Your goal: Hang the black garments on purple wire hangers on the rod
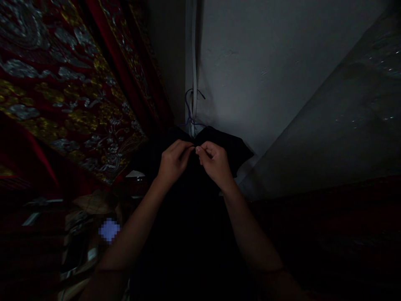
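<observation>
A black garment (225,140) with short sleeves hangs on a thin, dark blue hanger (189,104) against the wall. At its neckline my left hand (175,159) pinches the dark cloth between thumb and fingers. Just to the right, with a small gap between the fingertips, my right hand (214,158) is closed in a pinch on the same neckline. Any small fastening between the fingers is too dark to make out. Below the hands the garment merges into shadow.
A pale cord or pipe (194,50) runs down the grey wall (250,62) behind the hanger. Red fabric with gold and silver embroidery (81,92) hangs at the left. Glossy clear sheeting (354,117) covers the right side. Indistinct items, partly blurred out, lie at lower left.
</observation>
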The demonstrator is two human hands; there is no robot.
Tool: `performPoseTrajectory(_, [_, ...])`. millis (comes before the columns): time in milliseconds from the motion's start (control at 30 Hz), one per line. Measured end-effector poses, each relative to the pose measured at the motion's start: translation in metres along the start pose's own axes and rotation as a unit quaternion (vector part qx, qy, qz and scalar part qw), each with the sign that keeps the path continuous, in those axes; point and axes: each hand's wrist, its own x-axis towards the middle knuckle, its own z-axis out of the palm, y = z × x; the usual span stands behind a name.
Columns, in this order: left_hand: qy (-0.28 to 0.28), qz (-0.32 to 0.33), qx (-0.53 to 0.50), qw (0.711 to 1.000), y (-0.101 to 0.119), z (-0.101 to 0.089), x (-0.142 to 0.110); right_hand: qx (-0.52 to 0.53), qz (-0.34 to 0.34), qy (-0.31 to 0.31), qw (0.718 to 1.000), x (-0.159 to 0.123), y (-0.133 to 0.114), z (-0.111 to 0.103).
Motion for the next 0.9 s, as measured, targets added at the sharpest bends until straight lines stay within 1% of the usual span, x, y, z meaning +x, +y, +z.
performPoseTrajectory(67, [0.011, -0.004, 0.020, 1.000, 0.001, 0.001, -0.004, -0.018, 0.001, 0.004, 1.000, 0.000, 0.014, 0.005])
performPoseTrajectory(133, [0.053, -0.020, 0.048, 0.997, 0.002, -0.003, -0.007, -0.035, 0.025, 0.000, 0.999, -0.004, 0.034, 0.010])
performPoseTrajectory(200, [0.127, -0.057, 0.070, 0.988, -0.001, -0.014, -0.008, -0.045, 0.065, -0.008, 0.997, -0.012, 0.055, 0.015])
performPoseTrajectory(267, [0.222, -0.124, 0.052, 0.966, -0.012, -0.028, -0.009, -0.037, 0.098, -0.028, 0.994, -0.025, 0.070, 0.018])
performPoseTrajectory(333, [0.314, -0.217, -0.024, 0.924, -0.033, -0.040, -0.016, -0.009, 0.114, -0.053, 0.992, -0.041, 0.075, 0.019])
performPoseTrajectory(367, [0.352, -0.268, -0.081, 0.893, -0.045, -0.044, -0.023, 0.008, 0.118, -0.066, 0.991, -0.049, 0.074, 0.020])
performPoseTrajectory(400, [0.375, -0.323, -0.149, 0.856, -0.057, -0.045, -0.033, 0.022, 0.122, -0.079, 0.989, -0.058, 0.072, 0.021])
performPoseTrajectory(467, [0.378, -0.427, -0.285, 0.771, -0.076, -0.042, -0.061, 0.043, 0.132, -0.095, 0.986, -0.073, 0.067, 0.024])
performPoseTrajectory(500, [0.363, -0.470, -0.331, 0.733, -0.082, -0.038, -0.077, 0.051, 0.140, -0.097, 0.984, -0.080, 0.065, 0.026])
performPoseTrajectory(533, [0.347, -0.497, -0.351, 0.714, -0.084, -0.033, -0.093, 0.057, 0.149, -0.096, 0.983, -0.086, 0.065, 0.027])
performPoseTrajectory(567, [0.333, -0.515, -0.360, 0.703, -0.084, -0.027, -0.108, 0.063, 0.159, -0.091, 0.981, -0.091, 0.066, 0.027])
performPoseTrajectory(633, [0.311, -0.536, -0.364, 0.695, -0.079, -0.015, -0.132, 0.070, 0.179, -0.070, 0.979, -0.098, 0.075, 0.022])
performPoseTrajectory(667, [0.304, -0.544, -0.365, 0.692, -0.075, -0.010, -0.140, 0.068, 0.187, -0.058, 0.978, -0.100, 0.082, 0.017])
performPoseTrajectory(733, [0.288, -0.547, -0.368, 0.694, -0.065, -0.004, -0.145, 0.047, 0.198, -0.033, 0.979, -0.101, 0.098, 0.002])
performPoseTrajectory(767, [0.279, -0.541, -0.371, 0.702, -0.059, -0.001, -0.144, 0.027, 0.200, -0.025, 0.979, -0.101, 0.106, -0.007])
performPoseTrajectory(833, [0.250, -0.511, -0.378, 0.731, -0.045, 0.004, -0.133, -0.018, 0.193, -0.024, 0.981, -0.101, 0.116, -0.020])
performPoseTrajectory(900, [0.194, -0.470, -0.372, 0.777, -0.028, 0.010, -0.120, -0.042, 0.173, -0.040, 0.983, -0.100, 0.117, -0.023])
